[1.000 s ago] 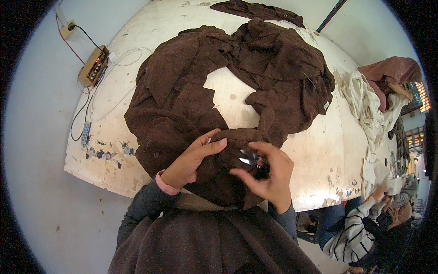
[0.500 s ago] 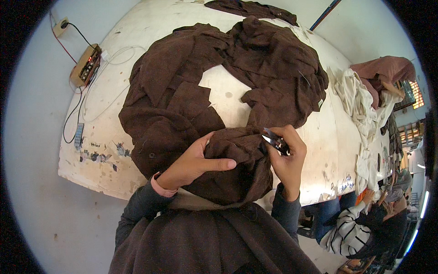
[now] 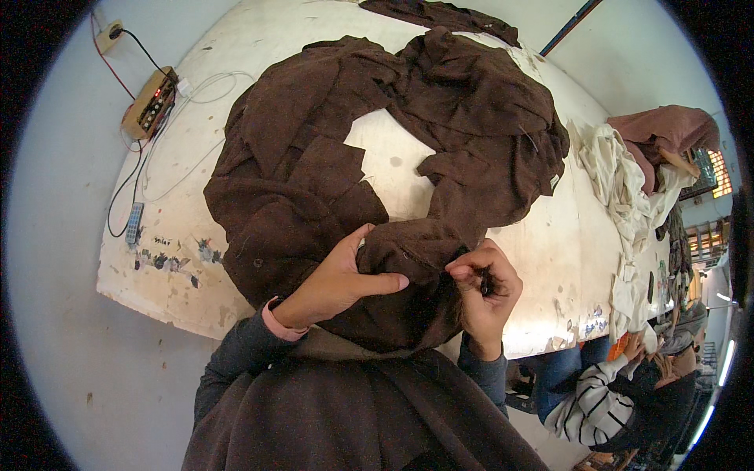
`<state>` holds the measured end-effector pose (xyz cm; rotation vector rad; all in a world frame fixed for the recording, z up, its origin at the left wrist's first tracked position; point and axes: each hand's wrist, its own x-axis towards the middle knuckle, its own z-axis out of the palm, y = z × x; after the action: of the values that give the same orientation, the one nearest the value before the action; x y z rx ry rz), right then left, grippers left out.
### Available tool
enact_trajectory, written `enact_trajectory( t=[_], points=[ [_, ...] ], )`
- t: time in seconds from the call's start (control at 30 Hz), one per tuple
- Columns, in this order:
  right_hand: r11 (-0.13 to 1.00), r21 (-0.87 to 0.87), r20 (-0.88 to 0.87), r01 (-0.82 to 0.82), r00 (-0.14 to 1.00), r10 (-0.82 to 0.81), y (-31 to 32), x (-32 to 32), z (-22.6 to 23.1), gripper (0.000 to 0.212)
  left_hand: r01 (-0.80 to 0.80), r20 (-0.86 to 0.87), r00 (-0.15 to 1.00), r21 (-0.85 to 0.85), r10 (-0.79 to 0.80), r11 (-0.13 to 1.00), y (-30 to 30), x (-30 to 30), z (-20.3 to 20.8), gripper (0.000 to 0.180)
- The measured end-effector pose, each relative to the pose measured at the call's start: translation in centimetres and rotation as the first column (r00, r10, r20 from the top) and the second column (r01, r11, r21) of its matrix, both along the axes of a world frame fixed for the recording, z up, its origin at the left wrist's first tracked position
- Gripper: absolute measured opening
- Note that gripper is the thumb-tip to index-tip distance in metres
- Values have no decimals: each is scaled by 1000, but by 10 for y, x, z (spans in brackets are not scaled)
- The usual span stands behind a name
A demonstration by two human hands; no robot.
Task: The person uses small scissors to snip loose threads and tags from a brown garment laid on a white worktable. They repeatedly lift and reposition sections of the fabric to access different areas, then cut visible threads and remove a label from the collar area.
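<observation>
Near the table's front edge, a bunched dark brown garment (image 3: 404,310) lies between my hands. My left hand (image 3: 338,279) grips it from the left, thumb on top and fingers behind the folds. My right hand (image 3: 487,294) is closed at the garment's right edge, its thumb and forefinger pinched together against the cloth. Dark thread snips (image 3: 488,281) are tucked inside that hand, mostly hidden by the fingers. Whether a thread is in the pinch is too small to make out. More brown cloth (image 3: 306,110) curves in a ring beyond my hands.
The pale, stained table (image 3: 542,282) carries a power supply box (image 3: 149,102) with cables and a small remote (image 3: 135,222) at left. Another brown piece (image 3: 440,17) lies at the far edge. White cloth (image 3: 616,184) hangs at right, near two other people.
My right hand has turned; the snips' blades, which pointed at the cloth, are now drawn into the palm. Its thumb and forefinger have come together at the garment's edge. The left hand keeps its grip.
</observation>
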<state>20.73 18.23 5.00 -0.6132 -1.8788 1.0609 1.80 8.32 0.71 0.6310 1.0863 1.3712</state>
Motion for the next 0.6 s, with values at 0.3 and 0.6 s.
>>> enact_trajectory(
  t=[0.3,0.6],
  points=[
    [980,-166,50,-110,991,120,3,4,6,12,-37,-440,555,835,706,549,33,18,5,45],
    [993,114,98,13,995,-24,22,-6,11,12,259,-713,668,493,215,830,20,11,24,35]
  ],
)
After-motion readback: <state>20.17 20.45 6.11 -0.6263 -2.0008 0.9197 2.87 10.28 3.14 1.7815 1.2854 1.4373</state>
